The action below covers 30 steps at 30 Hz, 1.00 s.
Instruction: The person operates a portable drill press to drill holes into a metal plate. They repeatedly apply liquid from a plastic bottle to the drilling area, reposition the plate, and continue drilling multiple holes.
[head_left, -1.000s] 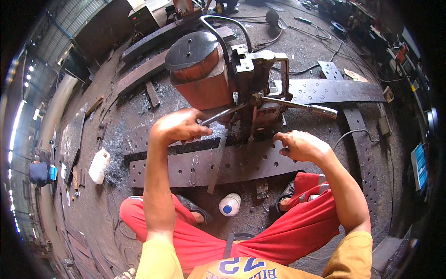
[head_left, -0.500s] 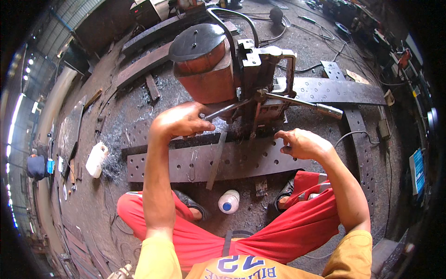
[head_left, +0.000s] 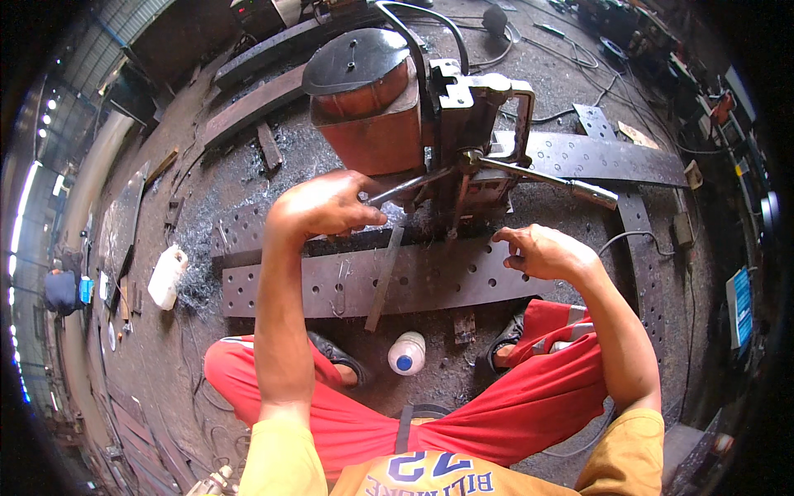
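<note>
Left hand (head_left: 327,205) closed around a feed lever (head_left: 405,186) of the magnetic drill (head_left: 413,116) standing on the perforated steel plate (head_left: 430,277); right hand (head_left: 542,252), grip loosely open, rests beside the bit, where swarf could likely cut fingers.

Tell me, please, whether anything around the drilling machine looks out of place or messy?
Metal shavings lie scattered on the floor left of the perforated steel plate, and a loose flat bar lies askew across it. Nothing looks damaged.

Left hand (head_left: 327,205) raised, fingers curled, seemingly gripping; right hand (head_left: 542,252) lower, loosely curled, palm down.
</note>
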Motion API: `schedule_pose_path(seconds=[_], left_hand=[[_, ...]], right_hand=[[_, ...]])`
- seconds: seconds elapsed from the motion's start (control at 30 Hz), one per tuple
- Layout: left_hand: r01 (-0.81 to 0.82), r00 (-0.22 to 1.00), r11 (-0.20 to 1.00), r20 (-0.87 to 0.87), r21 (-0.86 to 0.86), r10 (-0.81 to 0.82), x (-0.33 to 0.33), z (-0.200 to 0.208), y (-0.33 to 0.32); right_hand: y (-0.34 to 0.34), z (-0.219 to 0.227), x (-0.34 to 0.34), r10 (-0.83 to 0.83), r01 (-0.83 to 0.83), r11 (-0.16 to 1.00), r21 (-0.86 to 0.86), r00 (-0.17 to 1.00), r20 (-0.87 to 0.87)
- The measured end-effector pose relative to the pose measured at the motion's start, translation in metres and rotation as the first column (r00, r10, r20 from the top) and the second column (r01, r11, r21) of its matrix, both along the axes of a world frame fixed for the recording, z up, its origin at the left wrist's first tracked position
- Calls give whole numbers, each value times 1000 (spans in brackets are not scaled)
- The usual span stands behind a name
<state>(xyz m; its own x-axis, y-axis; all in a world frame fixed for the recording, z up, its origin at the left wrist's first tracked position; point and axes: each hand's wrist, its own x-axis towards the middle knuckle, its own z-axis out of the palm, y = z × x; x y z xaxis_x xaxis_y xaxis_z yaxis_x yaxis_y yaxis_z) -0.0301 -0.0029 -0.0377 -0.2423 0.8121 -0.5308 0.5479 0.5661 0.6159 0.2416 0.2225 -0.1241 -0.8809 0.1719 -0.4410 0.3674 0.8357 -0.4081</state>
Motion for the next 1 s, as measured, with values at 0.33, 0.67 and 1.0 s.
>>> schedule_pose_path(seconds=[0.33, 0.67, 1.0], left_hand=[[73, 988, 997, -136, -20, -75, 1, 2, 5], [109, 967, 994, -233, 22, -101, 0, 0, 0], [80, 978, 997, -195, 20, -74, 1, 5, 0]], right_hand=[[1, -2, -1, 7, -7, 1000, -16, 1000, 22], [0, -3, -5, 26, -25, 1000, -4, 1000, 14], [3, -8, -6, 57, -56, 998, 4, 998, -17]])
